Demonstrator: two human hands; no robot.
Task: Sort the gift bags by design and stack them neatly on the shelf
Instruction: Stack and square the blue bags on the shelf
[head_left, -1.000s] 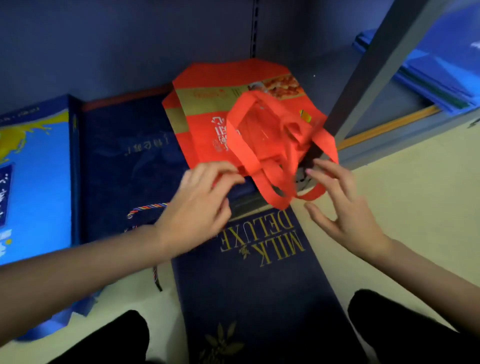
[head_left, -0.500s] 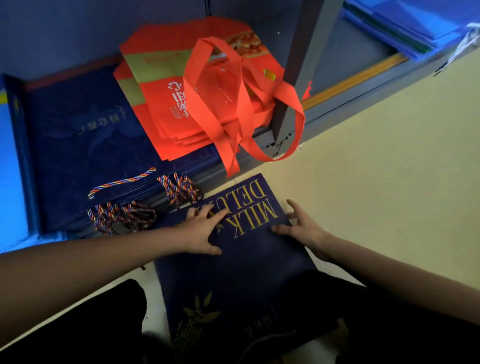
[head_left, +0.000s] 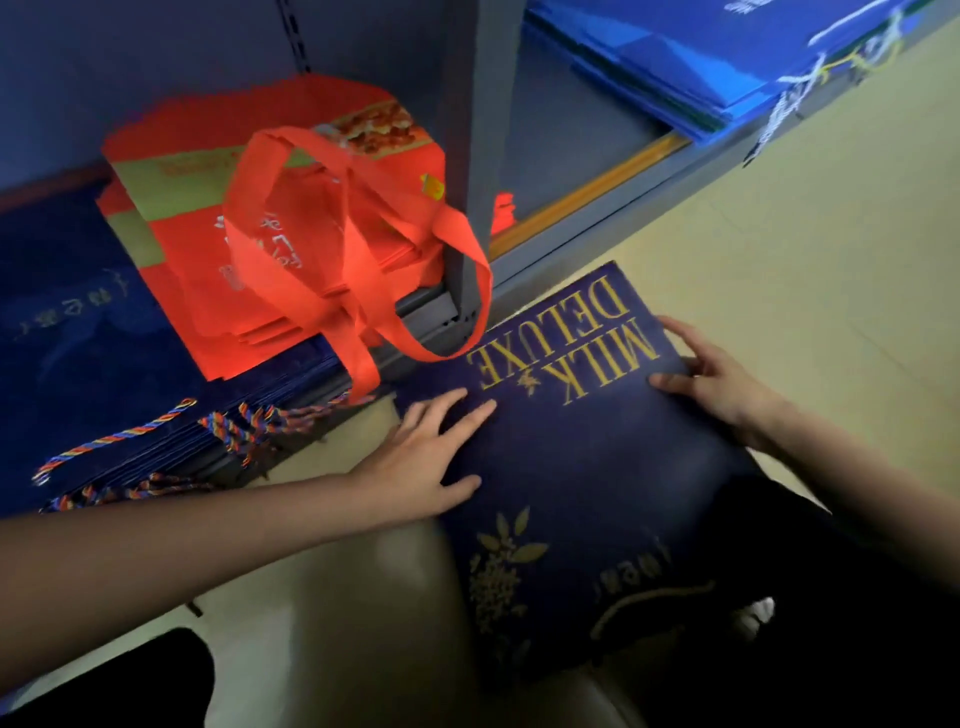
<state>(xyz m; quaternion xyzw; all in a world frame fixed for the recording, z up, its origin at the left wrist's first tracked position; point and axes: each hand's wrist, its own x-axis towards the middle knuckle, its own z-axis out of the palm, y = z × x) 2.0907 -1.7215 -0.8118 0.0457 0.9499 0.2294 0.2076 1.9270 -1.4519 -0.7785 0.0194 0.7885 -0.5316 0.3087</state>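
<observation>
Both hands have left the red bags (head_left: 291, 218), now stacked on the shelf (head_left: 587, 208) with handles drooping over its edge, and dropped to the navy bag (head_left: 571, 467) on the floor. Left hand (head_left: 421, 457) lies flat on it, fingers spread; right hand (head_left: 722, 379) touches its far edge, fingers loosely open, nothing clamped. Red looks done; navy likely goes next, onto the navy stack (head_left: 104, 364).

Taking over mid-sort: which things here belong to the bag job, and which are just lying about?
Job:
navy MILK DELUXE bag, left hand and right hand on it
red bags
navy bag stack
blue bags
shelf

Lying about:
shelf upright
floor
</observation>
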